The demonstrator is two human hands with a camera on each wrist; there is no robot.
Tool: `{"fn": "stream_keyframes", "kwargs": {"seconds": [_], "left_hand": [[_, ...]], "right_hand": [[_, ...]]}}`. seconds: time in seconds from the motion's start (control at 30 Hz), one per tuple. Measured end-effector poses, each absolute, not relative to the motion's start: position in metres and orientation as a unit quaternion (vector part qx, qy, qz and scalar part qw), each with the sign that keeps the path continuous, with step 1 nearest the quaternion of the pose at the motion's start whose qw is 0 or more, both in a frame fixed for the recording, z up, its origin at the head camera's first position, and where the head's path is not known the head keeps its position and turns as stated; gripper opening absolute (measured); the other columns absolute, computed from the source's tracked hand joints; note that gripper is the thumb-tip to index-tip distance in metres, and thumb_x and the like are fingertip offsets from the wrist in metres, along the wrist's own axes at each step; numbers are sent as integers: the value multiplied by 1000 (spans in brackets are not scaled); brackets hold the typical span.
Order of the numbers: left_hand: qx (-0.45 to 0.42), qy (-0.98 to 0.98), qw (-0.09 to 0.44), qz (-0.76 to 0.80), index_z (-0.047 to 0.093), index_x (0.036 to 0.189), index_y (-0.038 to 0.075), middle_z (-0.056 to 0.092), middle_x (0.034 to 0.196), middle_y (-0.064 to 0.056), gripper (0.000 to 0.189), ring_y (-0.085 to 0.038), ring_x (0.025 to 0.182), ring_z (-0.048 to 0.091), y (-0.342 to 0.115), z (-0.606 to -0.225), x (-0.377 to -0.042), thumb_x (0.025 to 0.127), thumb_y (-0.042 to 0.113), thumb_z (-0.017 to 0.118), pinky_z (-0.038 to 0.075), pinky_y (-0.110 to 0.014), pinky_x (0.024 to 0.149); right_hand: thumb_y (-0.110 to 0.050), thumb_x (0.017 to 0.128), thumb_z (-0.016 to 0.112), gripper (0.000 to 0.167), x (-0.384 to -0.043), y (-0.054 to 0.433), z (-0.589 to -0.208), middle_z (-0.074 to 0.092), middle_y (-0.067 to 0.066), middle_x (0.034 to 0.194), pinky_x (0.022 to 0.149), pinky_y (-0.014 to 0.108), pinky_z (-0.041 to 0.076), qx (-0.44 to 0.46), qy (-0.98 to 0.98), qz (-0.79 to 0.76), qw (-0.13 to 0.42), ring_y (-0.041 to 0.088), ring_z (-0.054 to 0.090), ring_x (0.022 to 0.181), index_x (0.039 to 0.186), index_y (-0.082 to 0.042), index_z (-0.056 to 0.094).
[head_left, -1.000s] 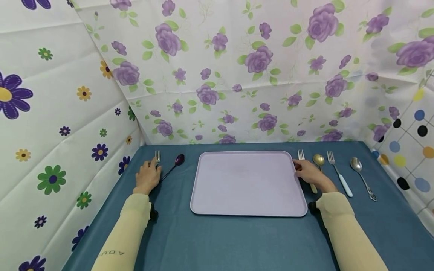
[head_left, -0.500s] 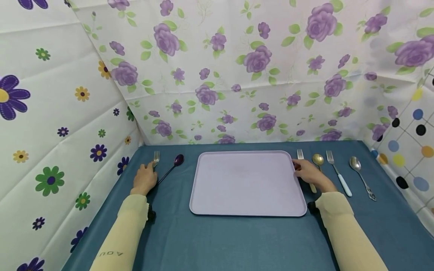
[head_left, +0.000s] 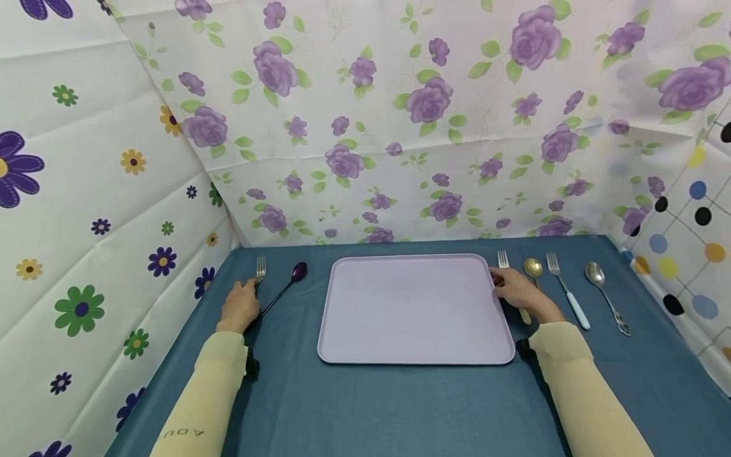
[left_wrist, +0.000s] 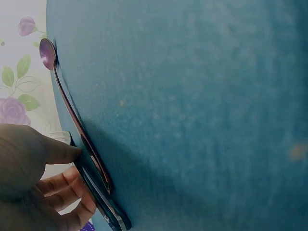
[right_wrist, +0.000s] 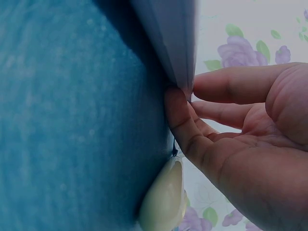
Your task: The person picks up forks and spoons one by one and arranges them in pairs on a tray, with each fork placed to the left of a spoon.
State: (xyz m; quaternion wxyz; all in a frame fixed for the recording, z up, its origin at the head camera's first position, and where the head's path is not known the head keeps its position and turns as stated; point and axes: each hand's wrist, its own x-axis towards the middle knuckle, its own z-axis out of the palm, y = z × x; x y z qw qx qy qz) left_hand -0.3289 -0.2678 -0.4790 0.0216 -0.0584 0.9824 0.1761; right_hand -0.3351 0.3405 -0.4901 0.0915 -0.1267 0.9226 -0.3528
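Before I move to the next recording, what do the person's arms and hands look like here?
The left sleeve and right sleeve are pale yellow, reaching the wrists; the left one bears dark lettering. A small black object shows beside each cuff. The left hand and right hand wear no gloves.

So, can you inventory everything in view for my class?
Rectangular tray: one, pale lilac, centre.
Dark-handled metal fork: one, silver, far left.
Long-handled metal spoon: one, dark purple, beside it.
Cream-handled metal fork: one, silver, right of tray.
Round-bowled spoon: one, gold, next right.
White-handled metal fork: one, silver, next right.
Ornate-handled spoon: one, silver, far right.
Tablecloth: one, plain blue, underneath.
Patterned cloths: three, mainly white, left, behind, right.
Wrist devices: two, black, at wrists.
Sleeves: two, pale yellow, on arms.
Left grip: one, bare hand, pinching dark-handled fork.
Right grip: one, bare hand, pinching tray's right edge.
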Motion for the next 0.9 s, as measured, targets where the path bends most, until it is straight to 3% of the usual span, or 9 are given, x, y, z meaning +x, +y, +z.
{"fn": "stream_keyframes", "kwargs": {"seconds": [0.5, 0.9], "left_hand": [[-58, 984, 13, 165, 40, 151, -11, 45, 131, -40, 49, -54, 117, 51, -264, -475, -330, 103, -3, 47, 43, -70, 97], [-36, 985, -8, 170, 41, 152, -10, 46, 130, -40, 47, -53, 115, 52, -253, -461, -332, 106, -1, 40, 45, -68, 94]], "right_hand": [[10, 92, 54, 60, -335, 339, -490, 61, 33, 114, 83, 49, 54, -129, 920, -359, 87, 39, 61, 99, 147, 23, 36], [10, 92, 52, 62, -336, 341, -490, 59, 34, 119, 85, 49, 54, -120, 917, -367, 99, 40, 60, 102, 149, 22, 33]]}}
